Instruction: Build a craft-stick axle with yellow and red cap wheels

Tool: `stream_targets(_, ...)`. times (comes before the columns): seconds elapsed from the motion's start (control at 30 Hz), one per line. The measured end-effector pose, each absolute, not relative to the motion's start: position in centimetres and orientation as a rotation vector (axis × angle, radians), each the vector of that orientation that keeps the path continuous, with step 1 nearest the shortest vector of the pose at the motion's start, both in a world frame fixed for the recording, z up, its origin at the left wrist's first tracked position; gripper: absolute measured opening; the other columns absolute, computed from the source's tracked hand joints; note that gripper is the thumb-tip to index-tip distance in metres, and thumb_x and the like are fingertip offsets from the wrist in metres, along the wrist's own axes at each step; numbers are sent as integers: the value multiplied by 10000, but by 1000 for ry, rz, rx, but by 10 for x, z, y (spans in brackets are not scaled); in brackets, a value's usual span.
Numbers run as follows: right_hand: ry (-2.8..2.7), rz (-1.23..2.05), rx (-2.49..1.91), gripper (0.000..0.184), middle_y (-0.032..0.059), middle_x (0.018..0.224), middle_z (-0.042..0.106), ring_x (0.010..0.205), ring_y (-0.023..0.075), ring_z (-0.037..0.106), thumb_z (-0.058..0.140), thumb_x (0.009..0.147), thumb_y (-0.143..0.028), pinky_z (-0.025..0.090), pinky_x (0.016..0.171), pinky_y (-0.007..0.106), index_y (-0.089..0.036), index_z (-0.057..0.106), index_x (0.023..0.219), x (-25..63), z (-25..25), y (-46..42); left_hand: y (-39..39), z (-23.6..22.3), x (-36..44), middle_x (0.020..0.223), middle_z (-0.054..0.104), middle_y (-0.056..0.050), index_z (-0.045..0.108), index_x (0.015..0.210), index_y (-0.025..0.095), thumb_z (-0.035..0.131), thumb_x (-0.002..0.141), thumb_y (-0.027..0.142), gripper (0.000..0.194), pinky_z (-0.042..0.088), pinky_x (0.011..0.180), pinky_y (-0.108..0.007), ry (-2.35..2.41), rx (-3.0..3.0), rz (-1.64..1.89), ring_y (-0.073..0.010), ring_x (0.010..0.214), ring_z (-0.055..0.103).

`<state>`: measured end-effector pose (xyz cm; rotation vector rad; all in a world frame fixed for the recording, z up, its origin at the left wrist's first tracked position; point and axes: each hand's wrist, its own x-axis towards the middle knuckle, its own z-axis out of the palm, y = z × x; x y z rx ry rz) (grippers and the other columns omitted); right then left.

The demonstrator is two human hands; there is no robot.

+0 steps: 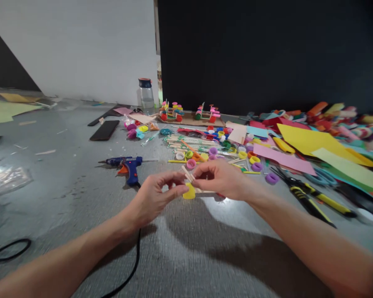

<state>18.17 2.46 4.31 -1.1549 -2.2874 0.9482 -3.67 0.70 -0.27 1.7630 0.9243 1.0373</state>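
Note:
My left hand (152,196) is closed, thumb and fingers pinching a yellow bottle cap (189,192) just above the grey tabletop. My right hand (219,178) is closed too, its fingertips gripping short pale wooden sticks (188,174) right at the cap. The sticks and cap touch or nearly touch; whether they are joined I cannot tell. Another pale stick runs out below my right hand, partly covered by it. To the left lies a blue hot glue gun (129,167) on its side, nozzle pointing left, with a black cord trailing toward me.
Wooden sticks (189,145) and coloured bottle caps (213,151) lie beyond my hands. Black-and-yellow pliers (307,198), scissors (321,178) and coloured paper (317,140) spread on the right. A phone (105,130), a water bottle (146,95) and small wheeled models (173,111) stand farther back.

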Motion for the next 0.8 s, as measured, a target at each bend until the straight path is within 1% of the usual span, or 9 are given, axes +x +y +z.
stream_targets(0.03,-2230,1033,-1150,185,-31,654,622,570,99,507,619,888,-314,389,535,251,-187,717,798,179,41,20,3,-1,-34,887,740,-20,752,950,200,715,867,338,165,517,786,-300,869,1685,1003,-157,825,649)
stream_targets(0.1,-2159,1110,-1163,155,-49,618,583,553,90,470,665,849,-303,342,514,247,-189,716,757,174,36,12,-1,1,-31,801,709,-5,736,874,182,721,851,331,152,482,663,-242,832,1575,985,-115,706,602)
stream_targets(0.17,-2172,1073,-1183,145,-55,606,569,566,91,469,666,842,-277,319,512,244,-193,717,736,170,32,7,-4,2,-29,710,654,14,707,801,170,730,834,339,173,424,561,-208,856,1529,997,-84,601,529)
stream_targets(0.23,-2184,1062,-1183,144,-58,598,567,573,91,470,656,847,-251,317,516,245,-196,724,733,169,32,5,-4,3,-29,660,614,26,670,737,166,737,823,356,219,404,517,-198,876,1524,996,-72,556,491)
stream_targets(0.37,-2187,1145,-1187,229,-52,596,562,567,96,452,650,883,-327,308,515,257,-194,717,710,176,40,-1,-5,7,-29,618,602,34,641,708,168,746,820,386,266,457,517,-208,849,1456,1014,-72,524,515)
stream_targets(0.5,-2102,1342,-1193,256,-27,620,601,580,113,510,616,904,-351,367,532,263,-197,712,722,187,45,-12,-7,8,-27,610,635,27,660,730,166,761,812,353,228,489,516,-212,820,1349,1102,-85,525,564)
stream_targets(0.57,-2026,1401,-1185,266,-32,588,575,547,111,495,618,907,-358,359,509,262,-203,707,710,190,42,-18,-9,7,-26,620,647,23,673,731,162,766,811,333,210,491,514,-207,811,1338,1124,-84,533,570)
stream_targets(0.7,-1973,1382,-1156,265,-50,546,529,503,103,454,621,916,-333,337,491,261,-210,680,688,191,34,-24,-8,8,-25,624,659,11,688,717,155,793,790,367,248,505,525,-220,802,1345,1052,-90,537,573)
stream_targets(0.8,-2014,1337,-1146,258,-52,569,535,511,100,458,606,927,-300,342,506,258,-209,652,690,191,30,-24,-5,9,-27,615,657,9,673,683,155,821,761,413,307,514,533,-231,799,1314,949,-94,527,575)
